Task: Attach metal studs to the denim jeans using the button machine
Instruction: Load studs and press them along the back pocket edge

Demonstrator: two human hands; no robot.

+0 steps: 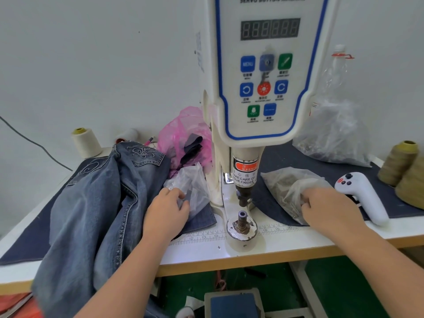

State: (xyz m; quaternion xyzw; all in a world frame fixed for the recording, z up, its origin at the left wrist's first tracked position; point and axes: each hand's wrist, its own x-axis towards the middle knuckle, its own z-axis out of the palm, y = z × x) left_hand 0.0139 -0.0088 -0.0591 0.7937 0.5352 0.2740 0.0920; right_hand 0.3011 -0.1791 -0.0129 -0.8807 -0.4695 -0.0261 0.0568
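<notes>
Studs sit in two clear bags flanking the machine's lower die [242, 222]: the right hand [325, 207] pinches into the right bag [289, 187], the left hand [167, 212] pinches the left bag [190, 180]. Jeans [103, 203] lie left on the surface [252, 251], nearest the left hand.

Head view, looking down, close to table [286, 246]

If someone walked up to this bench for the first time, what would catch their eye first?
The tall white button machine with its blue-edged button panel dominates the centre. Blue denim jeans lie heaped at left, and each hand, left hand and right hand, reaches into a clear plastic bag beside the machine.
</notes>
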